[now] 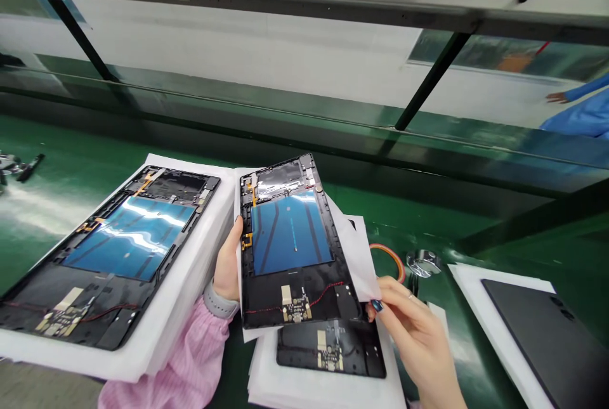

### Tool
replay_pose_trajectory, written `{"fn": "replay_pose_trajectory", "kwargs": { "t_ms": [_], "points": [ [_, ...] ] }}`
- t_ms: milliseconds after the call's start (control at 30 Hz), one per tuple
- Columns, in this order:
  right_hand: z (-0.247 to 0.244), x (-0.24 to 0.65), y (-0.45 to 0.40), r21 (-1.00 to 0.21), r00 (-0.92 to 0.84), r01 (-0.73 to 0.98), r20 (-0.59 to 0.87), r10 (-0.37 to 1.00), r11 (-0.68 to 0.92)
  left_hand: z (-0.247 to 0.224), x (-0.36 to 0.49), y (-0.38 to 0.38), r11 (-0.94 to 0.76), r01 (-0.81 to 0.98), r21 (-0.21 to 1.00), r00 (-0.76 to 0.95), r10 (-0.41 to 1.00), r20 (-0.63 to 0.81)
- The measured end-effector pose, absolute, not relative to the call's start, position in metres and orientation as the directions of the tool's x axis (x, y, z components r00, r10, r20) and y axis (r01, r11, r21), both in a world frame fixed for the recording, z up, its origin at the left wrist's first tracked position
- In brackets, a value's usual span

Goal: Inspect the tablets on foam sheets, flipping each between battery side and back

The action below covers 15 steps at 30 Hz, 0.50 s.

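My left hand (227, 263) grips the left edge of a black tablet back housing (285, 241), which has a blue inner panel, gold flex strips and a small circuit board near its lower end. A white foam sheet (352, 250) lies behind this housing and sags at its right side. My right hand (409, 333) pinches the foam at the housing's lower right corner. Below both hands, a similar housing (330, 349) rests on a stacked foam sheet (266, 377). To the left, another housing (109, 250) lies on a wider foam sheet (190, 257).
A dark tablet panel (542, 339) lies on white foam at the right. A rainbow ribbon cable (389, 262) and a shiny metal part (422, 263) sit on the green workbench (61, 206). A blue-sleeved co-worker's arm (578, 111) shows beyond a glass panel (247, 60).
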State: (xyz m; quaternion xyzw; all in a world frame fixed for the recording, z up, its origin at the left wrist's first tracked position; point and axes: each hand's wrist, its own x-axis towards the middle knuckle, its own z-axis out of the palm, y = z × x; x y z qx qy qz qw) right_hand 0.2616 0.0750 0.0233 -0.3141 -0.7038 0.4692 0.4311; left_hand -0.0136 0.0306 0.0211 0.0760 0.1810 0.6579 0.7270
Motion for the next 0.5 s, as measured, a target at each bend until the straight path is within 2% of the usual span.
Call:
{"fn": "replay_pose_trajectory", "kwargs": {
  "t_ms": [200, 333, 500],
  "points": [
    [0.019, 0.267, 0.079, -0.97, -0.381, -0.027, 0.232, 0.895, 0.24, 0.023, -0.012, 0.032, 0.087, -0.944, 0.317, 0.04, 0.988, -0.151],
    [0.021, 0.269, 0.077, -0.979, -0.436, -0.025, 0.193, 0.879, 0.202, 0.024, -0.011, 0.032, 0.07, -0.948, 0.311, 0.022, 0.988, -0.155],
    [0.014, 0.286, 0.069, -0.999, -0.396, -0.023, 0.04, 0.917, 0.034, 0.026, -0.007, 0.032, 0.102, -0.945, 0.312, 0.033, 0.975, -0.219]
  ]
}}
